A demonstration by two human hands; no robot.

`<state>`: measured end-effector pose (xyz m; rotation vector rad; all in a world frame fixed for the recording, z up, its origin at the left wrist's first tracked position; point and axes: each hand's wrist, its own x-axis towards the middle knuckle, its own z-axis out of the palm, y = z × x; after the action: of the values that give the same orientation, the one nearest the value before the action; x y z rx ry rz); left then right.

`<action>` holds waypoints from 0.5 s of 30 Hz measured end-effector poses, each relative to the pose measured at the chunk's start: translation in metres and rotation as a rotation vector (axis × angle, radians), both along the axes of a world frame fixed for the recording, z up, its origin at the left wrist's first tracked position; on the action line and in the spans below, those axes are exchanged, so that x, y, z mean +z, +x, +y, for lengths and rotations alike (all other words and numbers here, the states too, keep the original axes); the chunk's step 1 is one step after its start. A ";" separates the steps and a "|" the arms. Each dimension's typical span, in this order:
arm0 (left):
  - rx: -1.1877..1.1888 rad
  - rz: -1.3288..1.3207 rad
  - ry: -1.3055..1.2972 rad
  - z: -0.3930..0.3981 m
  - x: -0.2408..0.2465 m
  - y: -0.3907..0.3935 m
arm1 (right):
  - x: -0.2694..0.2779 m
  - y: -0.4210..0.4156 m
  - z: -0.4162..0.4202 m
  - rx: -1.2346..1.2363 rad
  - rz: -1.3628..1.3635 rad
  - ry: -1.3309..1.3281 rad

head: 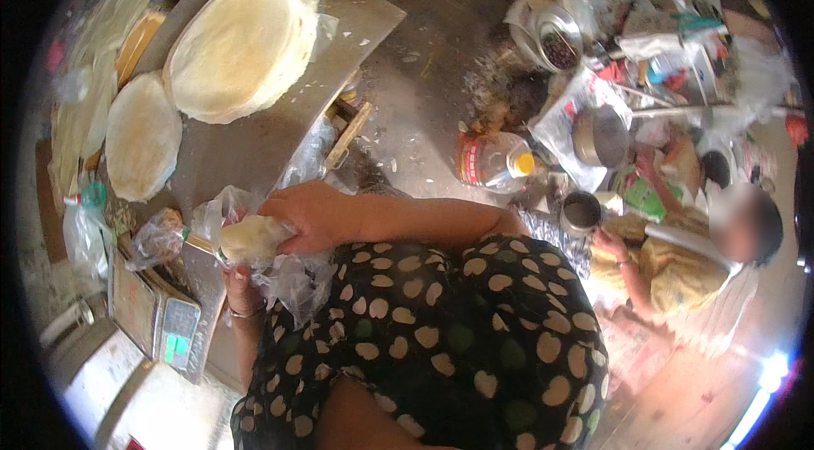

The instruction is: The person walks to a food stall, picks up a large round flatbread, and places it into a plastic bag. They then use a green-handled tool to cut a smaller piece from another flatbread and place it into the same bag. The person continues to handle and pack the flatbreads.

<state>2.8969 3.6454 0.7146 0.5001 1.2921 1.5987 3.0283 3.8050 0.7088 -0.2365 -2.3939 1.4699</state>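
Note:
My right hand (pixel 311 214) reaches in from the right, its fingers closed on a pale, folded or stacked flatbread-like piece (pixel 251 239) in a clear plastic bag (pixel 302 288). Below it, my left hand (pixel 240 291), with a bangle at the wrist, holds the bagged piece from underneath; its fingers are partly hidden. Another clear bag with something brown inside (pixel 159 237) lies just left of my hands. On the table (pixel 222 151) a thick stack of large, thin, round flatbreads (pixel 245 43) stands further off, with one smaller round (pixel 143 138) beside it.
A digital scale (pixel 152 323) stands at the table's near left. On the floor are an oil bottle with a yellow cap (pixel 496 162), a steel pot of dark contents (pixel 559 46) and many bags. At right a seated person (pixel 680 259) holds a metal pot (pixel 580 213).

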 end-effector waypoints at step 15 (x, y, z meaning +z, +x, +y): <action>-0.308 0.061 -0.013 -0.043 -0.003 -0.033 | 0.006 0.007 -0.087 -0.244 0.018 0.109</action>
<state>2.8642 3.6027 0.7115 0.7080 1.2039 1.3261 3.0349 3.7184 0.7152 -0.4679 -2.3259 1.2238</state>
